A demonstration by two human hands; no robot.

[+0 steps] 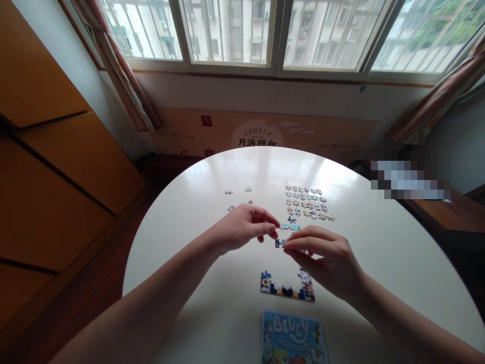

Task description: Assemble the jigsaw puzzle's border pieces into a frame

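Note:
My left hand (252, 225) is over the table's middle, thumb and index finger closed together at the left end of a light-blue strip of joined puzzle pieces (291, 227). Whether anything is pinched there is too small to tell. My right hand (328, 253) comes in from the right, its fingertips closed on a dark-blue puzzle piece (279, 243) just below that strip. Part of what lies under the right fingers is hidden. Nearer to me is a joined U-shaped puzzle section (287, 292), with its upper right partly behind my right hand.
Loose puzzle pieces (306, 205) lie in rows at the back right of the white table (182, 222). A few more pieces (248, 190) are scattered at the back left. A blue "Bluey" picture box (293, 336) lies at the near edge. Wooden cabinets (56, 202) stand left.

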